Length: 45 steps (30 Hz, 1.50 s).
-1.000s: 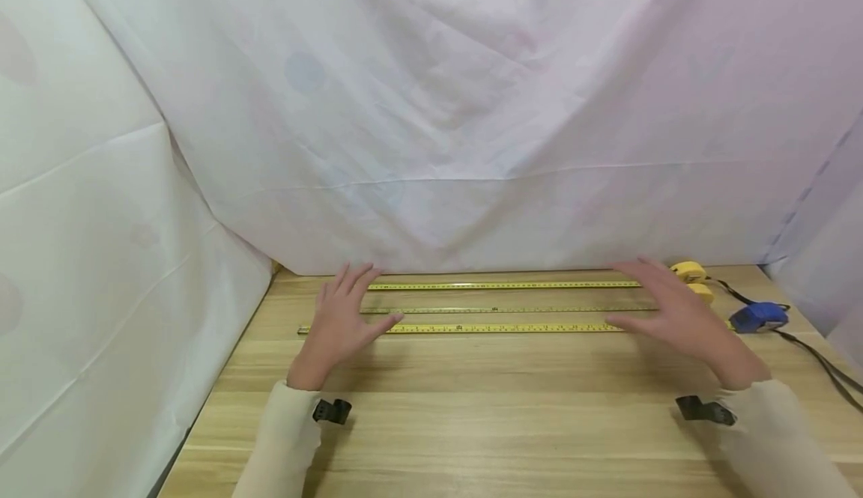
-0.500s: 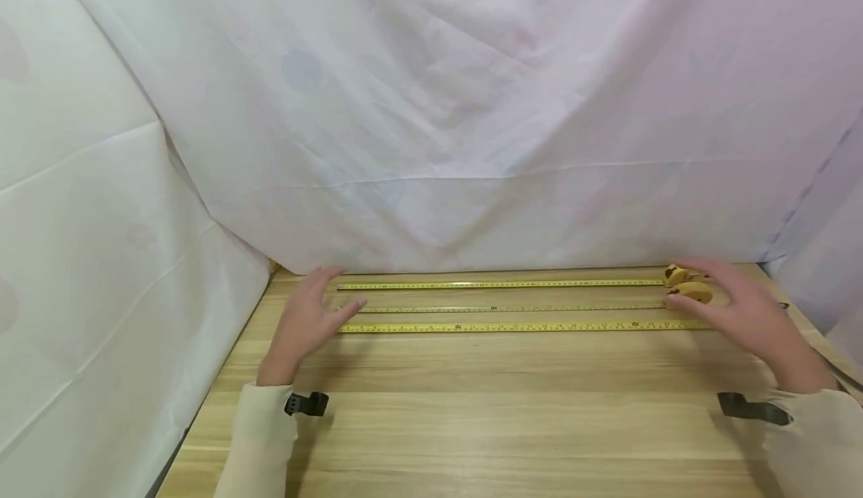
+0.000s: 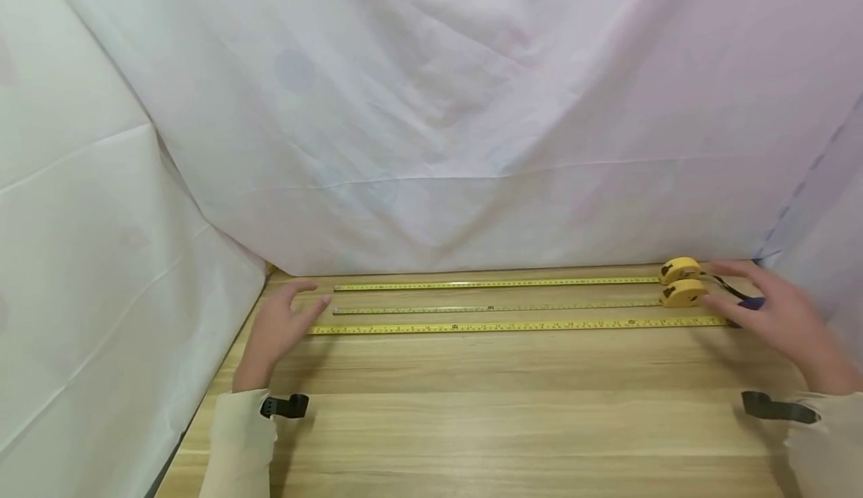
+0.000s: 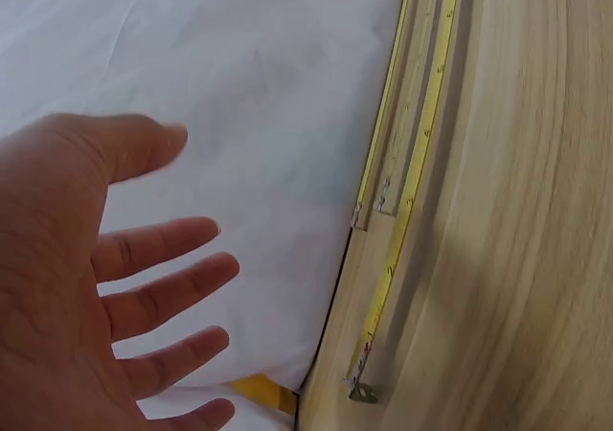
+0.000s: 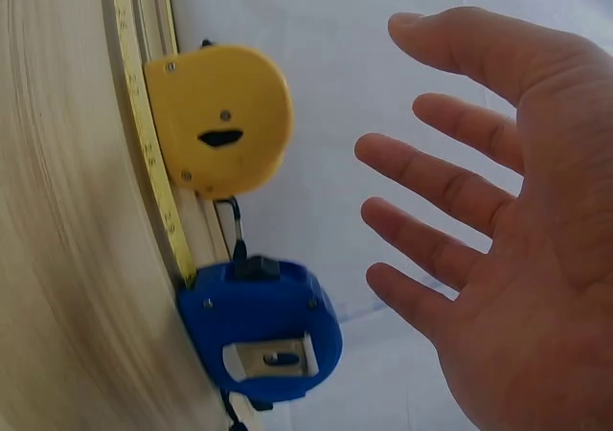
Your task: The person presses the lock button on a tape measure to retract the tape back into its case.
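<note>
Three tape measures lie side by side with their blades pulled out to the left. Two have yellow cases; the back yellow tape measure (image 3: 681, 269) and the middle yellow tape measure (image 3: 684, 293) stand close together. The blue tape measure (image 5: 263, 330) has the longest, nearest blade (image 3: 512, 326); in the head view its case is mostly behind my right hand. My left hand (image 3: 279, 326) hovers at the blades' left ends, fingers apart, touching nothing. In the left wrist view the metal end hook (image 4: 361, 390) shows. My right hand (image 3: 782, 314) hovers by the cases, fingers spread and holding nothing.
A wooden table (image 3: 499, 423) lies under everything. White cloth (image 3: 431, 123) hangs behind it and along both sides. Black wrist straps run from the tape cases at the right. A black camera mount sits on each wrist.
Both hands have moved apart, the left one leftward and the right one rightward, uncovering the blade ends and the yellow cases. The tape measures stay in place on the table.
</note>
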### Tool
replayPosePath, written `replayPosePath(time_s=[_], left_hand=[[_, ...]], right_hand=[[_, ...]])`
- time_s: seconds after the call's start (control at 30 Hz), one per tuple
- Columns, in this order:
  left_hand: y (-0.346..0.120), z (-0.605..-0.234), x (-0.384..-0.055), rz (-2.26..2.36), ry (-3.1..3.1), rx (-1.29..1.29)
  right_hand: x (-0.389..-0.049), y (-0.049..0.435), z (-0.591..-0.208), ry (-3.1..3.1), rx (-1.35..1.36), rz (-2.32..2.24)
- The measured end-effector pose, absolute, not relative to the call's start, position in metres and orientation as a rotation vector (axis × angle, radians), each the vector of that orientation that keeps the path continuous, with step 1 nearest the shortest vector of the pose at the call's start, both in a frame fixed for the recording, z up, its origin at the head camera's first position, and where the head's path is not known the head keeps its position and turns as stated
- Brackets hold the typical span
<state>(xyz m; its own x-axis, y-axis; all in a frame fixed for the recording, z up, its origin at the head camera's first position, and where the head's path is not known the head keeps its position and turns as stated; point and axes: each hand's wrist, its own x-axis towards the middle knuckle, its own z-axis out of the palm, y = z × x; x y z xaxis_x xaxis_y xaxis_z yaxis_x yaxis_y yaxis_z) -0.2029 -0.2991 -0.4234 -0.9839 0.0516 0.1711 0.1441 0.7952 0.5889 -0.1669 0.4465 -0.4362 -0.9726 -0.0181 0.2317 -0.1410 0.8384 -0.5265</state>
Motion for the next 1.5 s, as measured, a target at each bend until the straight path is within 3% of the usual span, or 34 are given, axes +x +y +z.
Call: replayPosePath(time_s=[0.4,0.67,1.5], left_hand=[[-0.322,-0.433,-0.199,-0.972,-2.78,0.221],[-0.335,-0.438,-0.197,-0.915,-2.821,0.167],[-0.354,-0.444,-0.195,-0.946,-3.029,0.097]], right_hand=[[-0.163,0.467,-0.444,-2.819,0.01,0.82],[-0.16,0.474,-0.448,-2.85,0.0,0.675],[-0.154,0.494,-0.459,-2.835,-0.015,0.832]])
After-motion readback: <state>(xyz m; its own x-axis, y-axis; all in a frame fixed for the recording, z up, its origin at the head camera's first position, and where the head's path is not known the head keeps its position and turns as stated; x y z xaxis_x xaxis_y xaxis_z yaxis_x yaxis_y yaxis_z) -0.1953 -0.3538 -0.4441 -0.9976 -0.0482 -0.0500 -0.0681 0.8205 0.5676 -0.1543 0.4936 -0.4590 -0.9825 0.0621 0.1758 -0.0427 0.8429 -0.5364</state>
